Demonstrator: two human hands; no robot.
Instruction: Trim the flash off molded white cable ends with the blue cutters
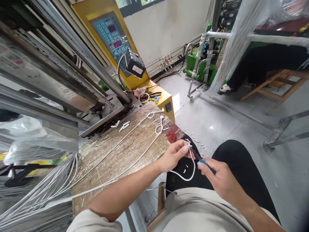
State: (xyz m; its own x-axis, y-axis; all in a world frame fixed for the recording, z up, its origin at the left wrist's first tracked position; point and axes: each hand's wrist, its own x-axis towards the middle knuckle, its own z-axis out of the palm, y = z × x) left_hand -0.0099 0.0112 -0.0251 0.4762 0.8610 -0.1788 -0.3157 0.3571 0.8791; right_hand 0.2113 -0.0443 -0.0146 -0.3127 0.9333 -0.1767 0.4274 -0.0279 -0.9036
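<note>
Cable end [188,147] pinched in left hand [172,156], right hand [219,176] gripping blue-handled tool [203,161] just beside

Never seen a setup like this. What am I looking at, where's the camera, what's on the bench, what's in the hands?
There is one picture, from a camera worn on the person's head, looking down at their own bare hands at a workbench. The left hand pinches the end of a white cable that loops down between the hands. The right hand grips a blue-handled tool pointed at that end; I can't tell what kind of tool it is. More cables and small white pieces lie on the bench. Behind it stands a machine with a yellow control panel. At far right, another person sits.
</note>
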